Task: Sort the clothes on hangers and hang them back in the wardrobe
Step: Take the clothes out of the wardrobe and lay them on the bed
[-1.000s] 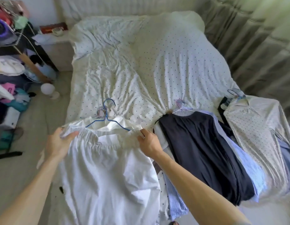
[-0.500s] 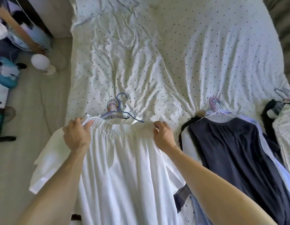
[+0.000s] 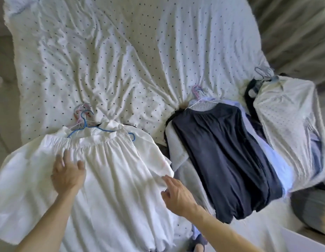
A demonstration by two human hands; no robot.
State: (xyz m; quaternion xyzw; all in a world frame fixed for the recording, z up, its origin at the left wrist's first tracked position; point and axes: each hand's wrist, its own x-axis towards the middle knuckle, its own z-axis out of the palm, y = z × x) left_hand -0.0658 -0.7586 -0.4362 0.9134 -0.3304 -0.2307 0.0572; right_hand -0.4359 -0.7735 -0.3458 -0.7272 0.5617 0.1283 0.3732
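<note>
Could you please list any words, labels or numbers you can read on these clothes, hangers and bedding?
None can be read. The white skirt, the dark top, the blue hanger and the dotted sheet show no word, label, brand or number; the sheet bears only dots.

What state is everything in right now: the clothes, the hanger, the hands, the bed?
white garment: on its hanger, spread flat.
blue hanger: lying in the white garment's top, hook exposed.
navy garment: on a hanger, lying flat.
dotted shirt: on a hanger, lying flat.
left hand: open, flat on the white garment.
right hand: open, fingers touching its edge.
bedsheet: rumpled.
</note>
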